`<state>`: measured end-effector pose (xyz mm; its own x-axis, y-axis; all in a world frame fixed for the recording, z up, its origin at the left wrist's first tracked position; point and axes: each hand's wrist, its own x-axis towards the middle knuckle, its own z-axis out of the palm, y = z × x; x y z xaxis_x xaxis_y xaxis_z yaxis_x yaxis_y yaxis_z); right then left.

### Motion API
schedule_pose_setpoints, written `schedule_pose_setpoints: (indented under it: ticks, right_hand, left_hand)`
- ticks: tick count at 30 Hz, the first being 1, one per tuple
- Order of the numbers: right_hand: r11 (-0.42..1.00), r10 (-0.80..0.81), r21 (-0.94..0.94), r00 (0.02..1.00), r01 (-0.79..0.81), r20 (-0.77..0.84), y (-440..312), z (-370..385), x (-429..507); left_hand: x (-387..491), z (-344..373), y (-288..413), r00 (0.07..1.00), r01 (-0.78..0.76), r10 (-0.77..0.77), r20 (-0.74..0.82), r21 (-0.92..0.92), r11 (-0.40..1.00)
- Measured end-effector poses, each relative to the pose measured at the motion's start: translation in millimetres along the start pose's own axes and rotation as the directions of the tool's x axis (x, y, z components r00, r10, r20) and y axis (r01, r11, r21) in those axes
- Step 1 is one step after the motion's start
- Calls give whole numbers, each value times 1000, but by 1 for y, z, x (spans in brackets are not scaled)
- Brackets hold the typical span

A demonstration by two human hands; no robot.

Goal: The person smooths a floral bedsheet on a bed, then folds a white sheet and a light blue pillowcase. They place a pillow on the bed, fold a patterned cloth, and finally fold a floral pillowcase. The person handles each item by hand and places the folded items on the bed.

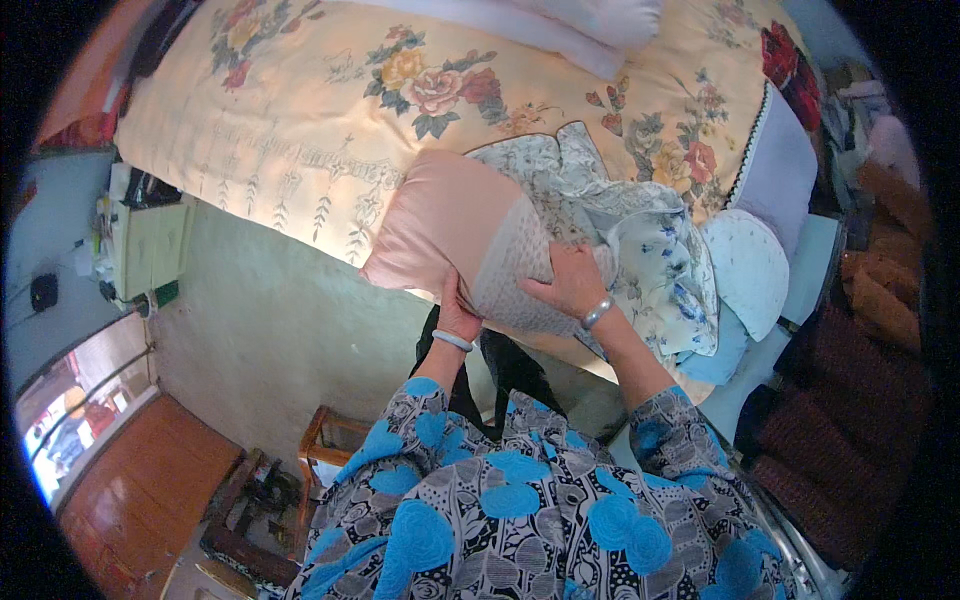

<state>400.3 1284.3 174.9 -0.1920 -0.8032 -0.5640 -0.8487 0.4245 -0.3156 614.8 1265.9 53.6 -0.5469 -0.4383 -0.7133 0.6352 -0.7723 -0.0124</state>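
A pink pillow [450, 210] with a pale patterned section lies at the near edge of a bed with a yellow floral bedspread [300, 135]. My left hand [457, 311] grips the pillow's near edge, thumb on top and fingers hidden beneath. My right hand [574, 281] rests on the patterned section with its fingers spread, the fingertips by a fold of fabric. Bunched white floral cloth [652, 247] with blue flowers lies to the right of the pillow, and part of it extends behind.
A white rounded cushion or folded cloth [746, 262] lies at the bed's right end. Dark maroon fabric [832, 420] is at the right. A pale green cabinet [150, 247] stands at the left, and a wooden-framed piece of furniture [330, 435] stands near my left side.
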Motion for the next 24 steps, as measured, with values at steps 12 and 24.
schedule_pose_setpoints:
  ticks: [12, 24]
  right_hand:
    - [868, 6, 497, 1000, 4, -18, 8, -12, 21]
    - [346, -142, 879, 944, 328, -297, -75, -75, -68]
  left_hand:
    - [-11, 0, 13, 995, 64, -59, -80, 59, 996]
    - [-131, 113, 100, 960, -277, 236, 153, 379, 883]
